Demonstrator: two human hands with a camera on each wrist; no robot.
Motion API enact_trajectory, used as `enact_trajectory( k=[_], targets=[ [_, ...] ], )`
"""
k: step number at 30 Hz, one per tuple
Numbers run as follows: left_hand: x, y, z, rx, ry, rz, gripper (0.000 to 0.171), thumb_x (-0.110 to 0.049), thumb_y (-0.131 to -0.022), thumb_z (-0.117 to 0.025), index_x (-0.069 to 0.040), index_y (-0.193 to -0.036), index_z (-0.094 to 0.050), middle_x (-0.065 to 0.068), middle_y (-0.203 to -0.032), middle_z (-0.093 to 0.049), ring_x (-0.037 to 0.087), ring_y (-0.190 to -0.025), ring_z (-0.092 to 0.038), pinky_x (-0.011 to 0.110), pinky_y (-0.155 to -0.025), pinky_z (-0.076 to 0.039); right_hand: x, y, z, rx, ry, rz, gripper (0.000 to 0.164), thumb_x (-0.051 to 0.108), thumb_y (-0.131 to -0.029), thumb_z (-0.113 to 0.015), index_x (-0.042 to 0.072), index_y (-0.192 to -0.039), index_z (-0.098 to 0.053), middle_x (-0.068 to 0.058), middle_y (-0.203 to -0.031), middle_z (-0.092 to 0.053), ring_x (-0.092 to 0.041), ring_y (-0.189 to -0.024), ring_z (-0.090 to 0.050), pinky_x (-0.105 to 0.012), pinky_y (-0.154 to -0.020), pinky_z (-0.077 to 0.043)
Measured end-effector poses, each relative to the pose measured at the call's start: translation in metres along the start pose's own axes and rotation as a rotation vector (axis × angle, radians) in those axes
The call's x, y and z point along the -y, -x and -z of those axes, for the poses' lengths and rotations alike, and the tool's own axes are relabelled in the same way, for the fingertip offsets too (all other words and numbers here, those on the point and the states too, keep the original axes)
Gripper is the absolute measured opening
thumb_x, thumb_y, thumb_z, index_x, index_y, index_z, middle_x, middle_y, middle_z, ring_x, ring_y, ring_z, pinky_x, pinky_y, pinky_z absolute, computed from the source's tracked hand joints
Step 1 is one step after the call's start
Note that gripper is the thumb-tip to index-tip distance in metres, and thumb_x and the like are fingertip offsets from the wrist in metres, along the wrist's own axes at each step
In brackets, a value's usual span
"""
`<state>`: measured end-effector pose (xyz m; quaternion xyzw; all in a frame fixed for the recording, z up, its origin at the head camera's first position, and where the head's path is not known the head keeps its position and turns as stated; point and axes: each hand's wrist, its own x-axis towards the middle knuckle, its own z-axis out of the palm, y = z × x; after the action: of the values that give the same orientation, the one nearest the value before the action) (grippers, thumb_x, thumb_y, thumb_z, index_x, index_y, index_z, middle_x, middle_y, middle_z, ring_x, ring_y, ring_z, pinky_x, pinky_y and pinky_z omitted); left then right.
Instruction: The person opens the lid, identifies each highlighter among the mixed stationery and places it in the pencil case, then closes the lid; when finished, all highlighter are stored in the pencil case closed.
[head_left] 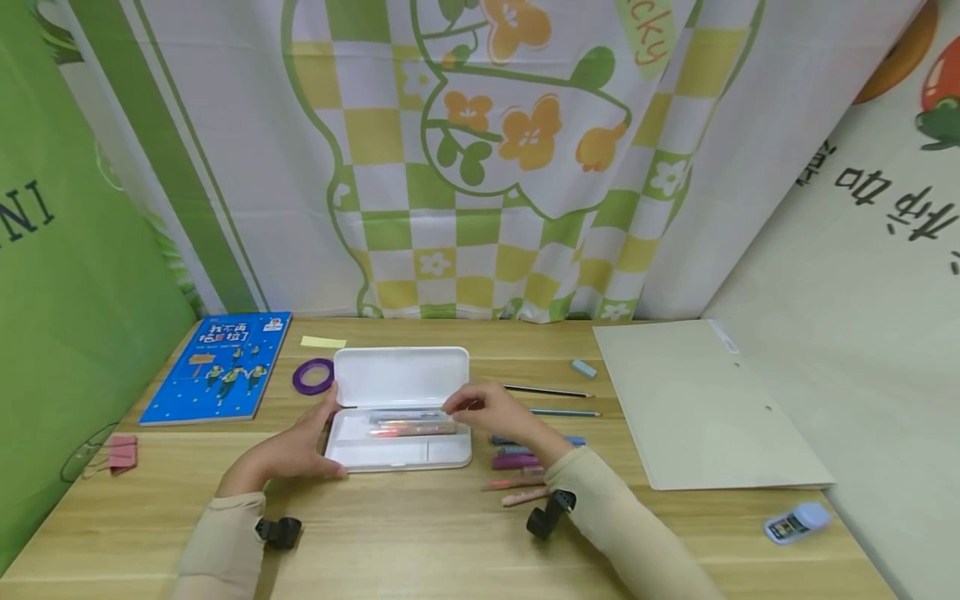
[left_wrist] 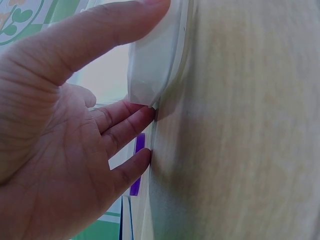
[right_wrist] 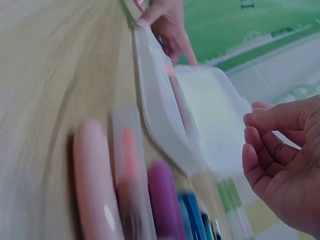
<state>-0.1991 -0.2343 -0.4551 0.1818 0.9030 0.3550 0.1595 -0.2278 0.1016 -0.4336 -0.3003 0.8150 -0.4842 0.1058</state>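
A white pencil case (head_left: 375,454) lies with its lid raised on the table. Several slim pens (head_left: 420,429) rest in its rear compartment, one showing a coral tip. My left hand (head_left: 300,446) holds the case's left end, thumb at the front corner and fingertips (left_wrist: 145,115) against the side. Over the right end of the case is my right hand (head_left: 491,408); its fingers bend loosely, the thumb close to the index fingertip, and nothing shows between them. Right of the case lie several pens and markers, among them a purple marker (head_left: 516,461) and a pink marker (head_left: 525,497).
Two pencils (head_left: 566,413) and a blue eraser (head_left: 583,368) lie behind the right forearm. Farther right are a pale folder (head_left: 712,408) and a glue bottle (head_left: 797,524). Purple tape (head_left: 313,377), a yellow note strip (head_left: 323,342), a blue book (head_left: 219,367) and a pink clip (head_left: 123,454) lie left.
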Motion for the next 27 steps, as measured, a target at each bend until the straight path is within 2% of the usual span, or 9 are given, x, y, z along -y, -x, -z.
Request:
enact_trajectory(
  k=[4, 7, 11, 16, 23, 27],
  targets=[
    [0.001, 0.000, 0.000, 0.001, 0.002, 0.011, 0.132, -0.031, -0.069, -0.084, -0.007, -0.148, 0.018, 0.029, -0.153, -0.003, 0.049, -0.138, -0.002, 0.065, -0.108, -0.008, -0.007, 0.022, 0.020, -0.025, -0.095, -0.072, 0.019, 0.004, -0.091, -0.061, -0.006, -0.106, -0.066, -0.018, -0.105, -0.066, -0.024, -0.095, -0.062, -0.026, -0.079, -0.053],
    [0.000, 0.000, -0.001, 0.001, 0.001, 0.012, 0.132, -0.032, -0.069, -0.084, -0.007, -0.148, 0.018, 0.029, -0.153, -0.004, 0.050, -0.138, -0.002, 0.065, -0.107, -0.009, -0.013, 0.040, 0.034, -0.039, -0.102, -0.112, 0.020, 0.004, -0.090, -0.062, -0.007, -0.106, -0.065, -0.019, -0.104, -0.066, -0.024, -0.095, -0.063, -0.025, -0.079, -0.053],
    [0.001, 0.000, -0.001, 0.004, 0.000, 0.008, 0.131, -0.032, -0.069, -0.084, -0.006, -0.148, 0.018, 0.029, -0.153, -0.005, 0.050, -0.138, -0.002, 0.065, -0.107, -0.009, -0.025, 0.064, 0.050, -0.046, -0.043, -0.117, 0.020, 0.003, -0.089, -0.062, -0.009, -0.104, -0.065, -0.020, -0.100, -0.067, -0.021, -0.092, -0.064, -0.024, -0.077, -0.053],
    [0.001, 0.000, 0.000, -0.001, 0.006, 0.003, 0.132, -0.031, -0.069, -0.084, -0.006, -0.148, 0.018, 0.029, -0.153, -0.003, 0.050, -0.138, -0.002, 0.065, -0.107, -0.008, -0.035, 0.083, 0.060, -0.015, 0.048, -0.076, 0.016, 0.000, -0.088, -0.062, -0.008, -0.101, -0.066, -0.017, -0.095, -0.068, -0.015, -0.086, -0.064, -0.023, -0.073, -0.053],
    [0.000, 0.000, 0.000, -0.004, 0.005, 0.004, 0.132, -0.031, -0.069, -0.084, -0.006, -0.148, 0.018, 0.030, -0.153, -0.006, 0.050, -0.138, -0.003, 0.065, -0.108, -0.008, -0.039, 0.094, 0.064, 0.040, 0.196, -0.088, 0.014, 0.000, -0.088, -0.062, 0.001, -0.100, -0.070, -0.008, -0.096, -0.069, -0.013, -0.087, -0.062, -0.024, -0.075, -0.051],
    [0.002, -0.001, 0.000, -0.006, 0.001, 0.006, 0.132, -0.032, -0.069, -0.084, -0.007, -0.148, 0.018, 0.029, -0.152, -0.006, 0.050, -0.138, -0.003, 0.065, -0.108, -0.008, -0.041, 0.094, 0.061, 0.029, 0.306, -0.034, 0.015, -0.003, -0.086, -0.062, 0.003, -0.097, -0.071, -0.006, -0.095, -0.069, -0.013, -0.087, -0.062, -0.024, -0.073, -0.052]
  ],
)
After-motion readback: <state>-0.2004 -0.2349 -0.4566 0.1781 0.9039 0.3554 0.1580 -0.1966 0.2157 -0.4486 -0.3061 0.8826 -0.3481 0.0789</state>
